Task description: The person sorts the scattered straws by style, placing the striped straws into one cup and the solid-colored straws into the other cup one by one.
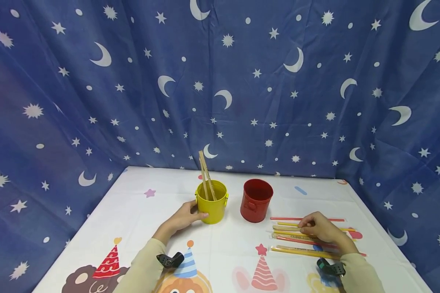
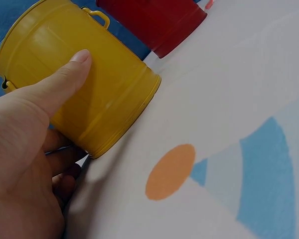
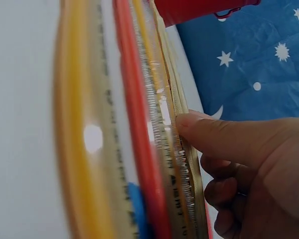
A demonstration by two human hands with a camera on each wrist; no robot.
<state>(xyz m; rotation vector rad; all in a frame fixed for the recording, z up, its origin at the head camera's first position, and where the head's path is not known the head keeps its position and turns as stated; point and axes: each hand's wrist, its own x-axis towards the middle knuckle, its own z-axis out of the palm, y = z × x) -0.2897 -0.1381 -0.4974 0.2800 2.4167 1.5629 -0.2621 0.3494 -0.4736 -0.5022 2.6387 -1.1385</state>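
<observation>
A yellow bucket (image 1: pixel 213 209) stands upright on the table, with two wooden chopsticks (image 1: pixel 206 179) leaning inside it. My left hand (image 1: pixel 183 217) holds the bucket's left side, its thumb (image 2: pixel 65 82) along the front wall and the other fingers partly hidden behind it. To the right, my right hand (image 1: pixel 322 228) pinches a wooden chopstick (image 1: pixel 286 228) at the far part of a row of sticks. In the right wrist view the thumb (image 3: pixel 197 124) presses on this chopstick while the other fingers curl on its far side. Beside it lie wrapped chopsticks (image 1: pixel 297 237) and red and yellow straws (image 1: pixel 304 241).
An upright red bucket (image 1: pixel 254 209) stands between the yellow bucket and the sticks. A single red straw (image 1: pixel 289 218) lies at the back of the row. Behind the printed white tablecloth (image 1: pixel 227 252) hangs a blue curtain (image 1: pixel 242 142) with moons and stars.
</observation>
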